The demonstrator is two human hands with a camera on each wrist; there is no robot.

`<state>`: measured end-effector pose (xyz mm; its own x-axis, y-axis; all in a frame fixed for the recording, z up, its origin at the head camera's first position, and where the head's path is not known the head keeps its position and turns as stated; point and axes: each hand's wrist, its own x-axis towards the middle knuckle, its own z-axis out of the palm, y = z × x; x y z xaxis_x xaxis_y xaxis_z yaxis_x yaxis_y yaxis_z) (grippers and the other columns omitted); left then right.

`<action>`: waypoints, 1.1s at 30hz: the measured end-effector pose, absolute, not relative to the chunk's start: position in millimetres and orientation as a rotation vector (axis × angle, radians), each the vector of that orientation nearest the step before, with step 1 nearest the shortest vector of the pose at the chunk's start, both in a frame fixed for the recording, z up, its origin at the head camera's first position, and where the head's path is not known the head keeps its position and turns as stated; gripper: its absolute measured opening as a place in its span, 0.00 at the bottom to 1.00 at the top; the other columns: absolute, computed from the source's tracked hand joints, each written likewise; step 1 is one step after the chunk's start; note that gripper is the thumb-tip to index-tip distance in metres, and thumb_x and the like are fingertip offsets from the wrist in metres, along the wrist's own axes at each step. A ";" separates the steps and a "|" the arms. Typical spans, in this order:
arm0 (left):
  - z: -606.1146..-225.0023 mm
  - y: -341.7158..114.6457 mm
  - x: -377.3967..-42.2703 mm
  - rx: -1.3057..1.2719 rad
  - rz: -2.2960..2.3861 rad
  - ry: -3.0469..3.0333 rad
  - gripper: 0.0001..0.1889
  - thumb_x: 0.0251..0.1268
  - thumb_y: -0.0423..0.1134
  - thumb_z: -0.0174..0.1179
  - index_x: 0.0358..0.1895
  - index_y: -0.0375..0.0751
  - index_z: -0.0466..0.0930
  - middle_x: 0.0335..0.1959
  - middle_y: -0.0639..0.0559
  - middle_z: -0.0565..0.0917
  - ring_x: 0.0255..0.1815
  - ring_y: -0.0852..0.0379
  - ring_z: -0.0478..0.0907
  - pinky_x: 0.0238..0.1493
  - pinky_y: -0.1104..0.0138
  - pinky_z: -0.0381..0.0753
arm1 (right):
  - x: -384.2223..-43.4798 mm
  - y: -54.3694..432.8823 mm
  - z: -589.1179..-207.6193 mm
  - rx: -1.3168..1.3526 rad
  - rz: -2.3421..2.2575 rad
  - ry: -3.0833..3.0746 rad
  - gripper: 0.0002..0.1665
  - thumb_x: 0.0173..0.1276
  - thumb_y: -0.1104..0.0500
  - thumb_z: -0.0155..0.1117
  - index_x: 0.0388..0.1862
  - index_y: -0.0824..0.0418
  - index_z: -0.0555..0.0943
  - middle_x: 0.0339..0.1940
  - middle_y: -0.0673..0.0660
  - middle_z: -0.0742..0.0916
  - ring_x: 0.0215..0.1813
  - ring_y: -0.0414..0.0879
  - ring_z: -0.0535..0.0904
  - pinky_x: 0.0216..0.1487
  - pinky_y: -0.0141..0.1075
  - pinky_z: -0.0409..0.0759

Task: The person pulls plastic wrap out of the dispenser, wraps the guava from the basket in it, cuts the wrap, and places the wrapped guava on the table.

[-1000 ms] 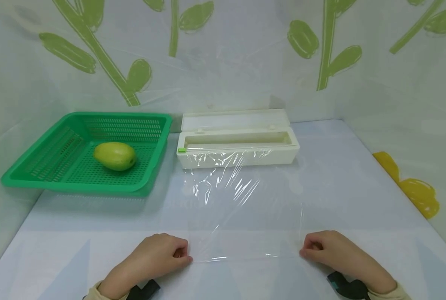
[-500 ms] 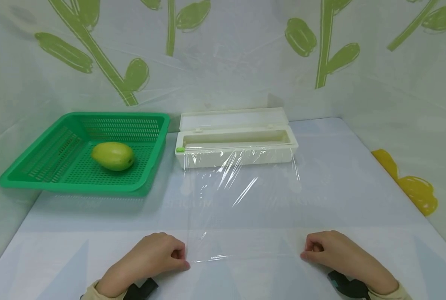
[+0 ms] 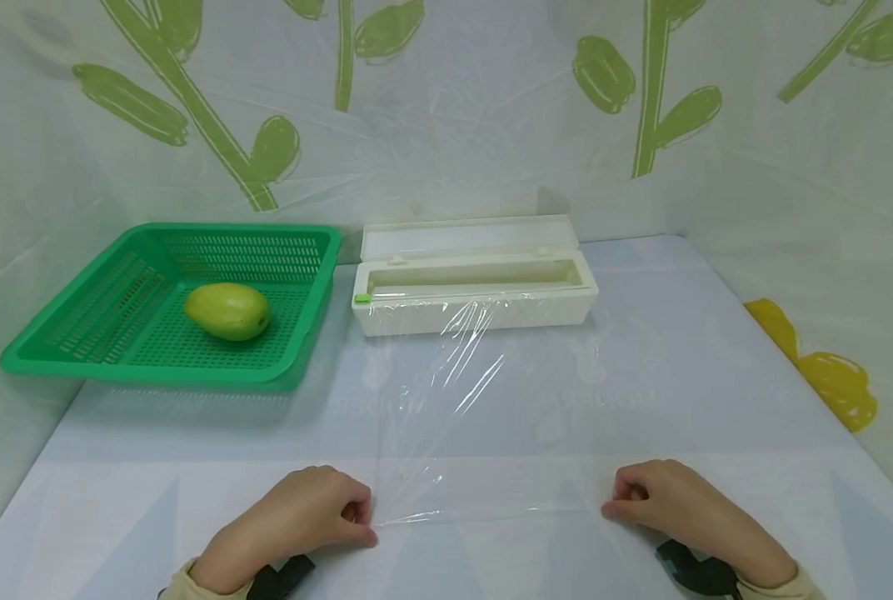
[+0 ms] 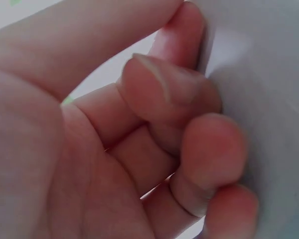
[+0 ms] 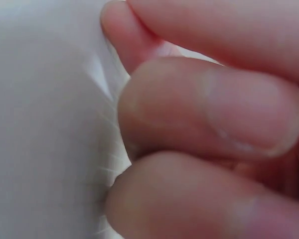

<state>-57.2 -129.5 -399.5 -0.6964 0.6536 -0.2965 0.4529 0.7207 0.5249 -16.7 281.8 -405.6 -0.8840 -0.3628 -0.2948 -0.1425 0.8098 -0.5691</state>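
Note:
A sheet of clear plastic wrap (image 3: 484, 450) stretches toward me from a white wrap dispenser box (image 3: 476, 313), its lid raised at the back. My left hand (image 3: 304, 512) pinches the near left corner of the sheet between thumb and index finger. At the near right corner, my right hand (image 3: 671, 500) pinches it the same way. In the left wrist view the other fingers (image 4: 214, 149) curl in toward the palm. Curled fingers (image 5: 189, 109) also fill the right wrist view, beside the pale tabletop. The sheet lies low over the table, with shiny creases running down its middle.
A green plastic basket (image 3: 307, 350) stands at the back left, holding a yellow-green fruit (image 3: 227, 312), oval like a papaya or melon. A small green slider (image 3: 362, 298) sits on the box's left end. Behind the table (image 3: 716, 375) hangs a leaf-patterned cloth (image 3: 476, 150).
Both hands stay almost in place, the left shifting very slightly left and down. The wrap looks a little tauter, and its shiny creases have shifted. Box, basket and fruit stay put.

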 end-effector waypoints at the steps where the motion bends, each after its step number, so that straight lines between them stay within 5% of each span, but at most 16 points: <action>1: -399.4 -129.5 -57.2 0.843 0.574 2.457 0.13 0.45 0.54 0.64 0.15 0.60 0.70 0.11 0.68 0.64 0.16 0.70 0.61 0.19 0.72 0.61 | -16.7 281.6 -405.7 -0.375 -0.771 2.603 0.15 0.56 0.39 0.59 0.19 0.45 0.74 0.13 0.38 0.70 0.18 0.31 0.62 0.19 0.27 0.62; 33: -402.9 -134.5 -55.3 0.843 0.544 2.482 0.14 0.46 0.56 0.63 0.15 0.60 0.70 0.12 0.68 0.67 0.17 0.70 0.62 0.19 0.72 0.62 | -16.5 279.6 -408.9 -0.351 -0.749 2.643 0.16 0.54 0.38 0.60 0.18 0.46 0.75 0.12 0.38 0.70 0.17 0.31 0.63 0.18 0.27 0.62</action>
<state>-55.3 -134.5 -402.9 -0.7063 0.6442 -0.2937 0.4622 0.7338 0.4980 -16.5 279.6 -408.9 -0.9006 -0.3318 -0.2808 -0.1352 0.8278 -0.5445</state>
